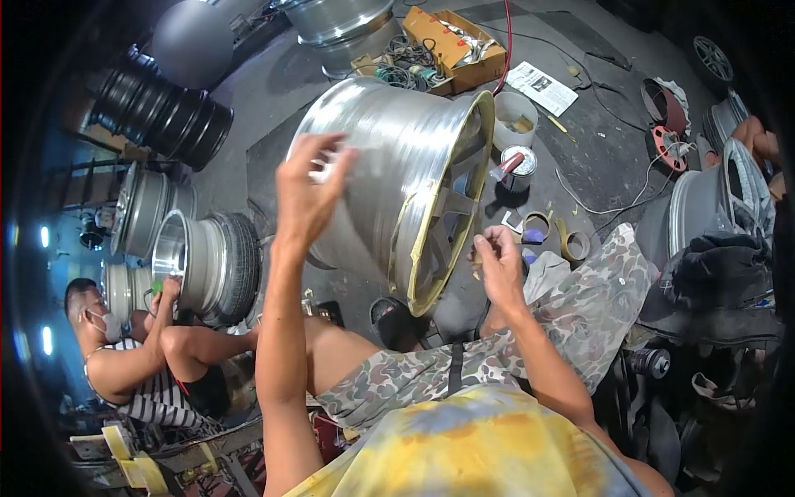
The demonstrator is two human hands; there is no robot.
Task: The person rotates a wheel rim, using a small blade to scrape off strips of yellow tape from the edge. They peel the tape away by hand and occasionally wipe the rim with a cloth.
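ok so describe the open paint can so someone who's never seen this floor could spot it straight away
Start from the big silver wheel rim with yellow masking tape round its edge, propped in front of the person. Just past its right side, on the dark floor, stands a white bucket; the paint can sits right below it. It is smaller, with a shiny metal rim and red inside.

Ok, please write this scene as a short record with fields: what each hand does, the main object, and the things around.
left hand: raised, resting on the barrel of the silver wheel rim
right hand: at the rim face, fingers pinched near the yellow masking tape on the spokes
rim: tilted on its side, edge taped yellow
floor beside rim: tape rolls, white bucket, small open can
behind: cardboard box with cables
left side: another person handling a second rim
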